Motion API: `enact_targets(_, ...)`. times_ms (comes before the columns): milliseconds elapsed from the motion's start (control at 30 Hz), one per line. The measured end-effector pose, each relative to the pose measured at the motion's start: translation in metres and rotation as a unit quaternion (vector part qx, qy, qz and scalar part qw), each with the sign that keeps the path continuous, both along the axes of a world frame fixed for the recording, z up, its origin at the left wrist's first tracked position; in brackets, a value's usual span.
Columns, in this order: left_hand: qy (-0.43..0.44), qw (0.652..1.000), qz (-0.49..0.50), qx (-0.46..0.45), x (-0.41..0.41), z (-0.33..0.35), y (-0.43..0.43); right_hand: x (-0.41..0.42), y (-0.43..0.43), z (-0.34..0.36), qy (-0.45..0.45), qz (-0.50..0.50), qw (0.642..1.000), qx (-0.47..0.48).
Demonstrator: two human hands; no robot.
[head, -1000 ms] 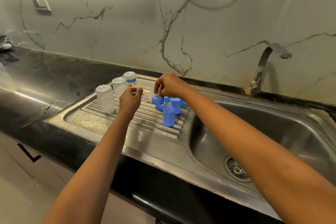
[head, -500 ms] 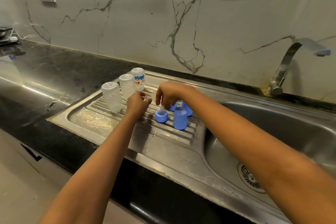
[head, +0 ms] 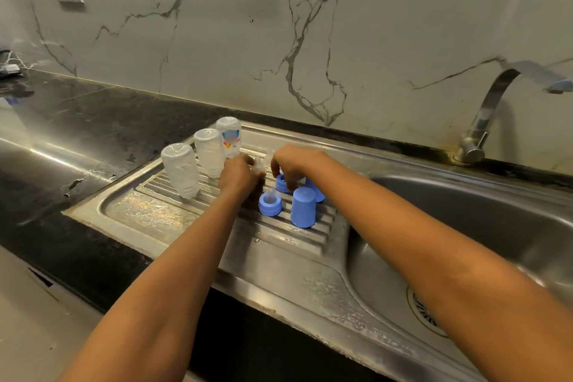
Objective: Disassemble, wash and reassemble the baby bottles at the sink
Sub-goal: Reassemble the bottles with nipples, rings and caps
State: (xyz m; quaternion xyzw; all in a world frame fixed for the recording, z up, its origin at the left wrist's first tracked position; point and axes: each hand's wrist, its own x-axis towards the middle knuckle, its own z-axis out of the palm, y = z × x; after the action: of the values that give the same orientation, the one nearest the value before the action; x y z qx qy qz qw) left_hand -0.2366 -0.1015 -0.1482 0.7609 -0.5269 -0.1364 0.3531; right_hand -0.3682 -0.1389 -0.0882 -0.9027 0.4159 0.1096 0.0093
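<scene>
three clear bottles [head: 181,170] stand upside down in a row on the drainboard [head: 148,211], left of both grips. left grip [head: 237,175] pinches a clear teat [head: 259,164], blurred. right grip [head: 291,164] pinches a blue ring [head: 282,183]. just nearer: ring with teat [head: 270,204], upright blue cap [head: 303,207]. second cap [head: 318,194] behind it. tap [head: 483,121] far right.

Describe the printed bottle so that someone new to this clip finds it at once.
Start at the ribbed draining board left of the sink basin. Three clear bottles stand upside down in a row there; take the rear bottle, nearest the wall. It alone carries a blue and red print; its two neighbours are plain.
</scene>
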Motion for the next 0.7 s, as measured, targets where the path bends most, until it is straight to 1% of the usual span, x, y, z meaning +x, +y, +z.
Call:
enact_targets(67, 0.004, 1.0, 0.014, -0.002, -0.001, 0.001, 0.0, -0.002, 0.0, 0.0, -0.029, -0.005, 1.0, -0.006)
enact_targets(167, 0.043, 0.998, 0.016, -0.036, -0.003, 0.011, 0.0, -0.014, 0.002, 0.015, -0.112, -0.013, 0.994, -0.008)
enact_targets(267, 0.082, 0.995, 0.002, -0.064, -0.009, 0.031, 0.004, -0.037, 0.007, 0.036, -0.198, -0.038, 0.979, -0.011)
enact_targets(333, 0.156, 0.985, -0.025, -0.074, -0.02, 0.047, 0.009, -0.056, 0.012, 0.049, -0.256, -0.087, 0.963, 0.002)
enact_targets(400, 0.254, 0.963, -0.055, -0.074, -0.036, 0.061, 0.017, -0.078, 0.019, 0.059, -0.272, -0.137, 0.952, 0.028)
enact_targets(467, 0.321, 0.941, -0.081, -0.074, -0.054, 0.07, 0.023, -0.103, 0.028, 0.07, -0.276, -0.179, 0.942, 0.067)
enact_targets(500, 0.349, 0.93, -0.092, -0.077, -0.063, 0.075, 0.027, -0.114, 0.033, 0.076, -0.295, -0.198, 0.93, 0.094)
enact_targets(533, 0.376, 0.917, -0.104, -0.081, -0.072, 0.08, 0.03, -0.126, 0.039, 0.082, -0.334, -0.215, 0.909, 0.13)
enact_targets(567, 0.4, 0.905, -0.117, -0.081, -0.084, 0.086, 0.033, -0.142, 0.046, 0.09, -0.388, -0.229, 0.877, 0.169)
enact_targets(600, 0.422, 0.893, -0.133, -0.082, -0.094, 0.092, 0.036, -0.155, 0.054, 0.097, -0.451, -0.237, 0.833, 0.215)
enact_targets(667, 0.476, 0.862, -0.156, -0.08, -0.117, 0.105, 0.043, -0.189, 0.067, 0.11, -0.577, -0.227, 0.73, 0.288)
enact_targets(700, 0.524, 0.833, -0.158, -0.082, -0.126, 0.111, 0.045, -0.206, 0.072, 0.112, -0.629, -0.208, 0.683, 0.307)
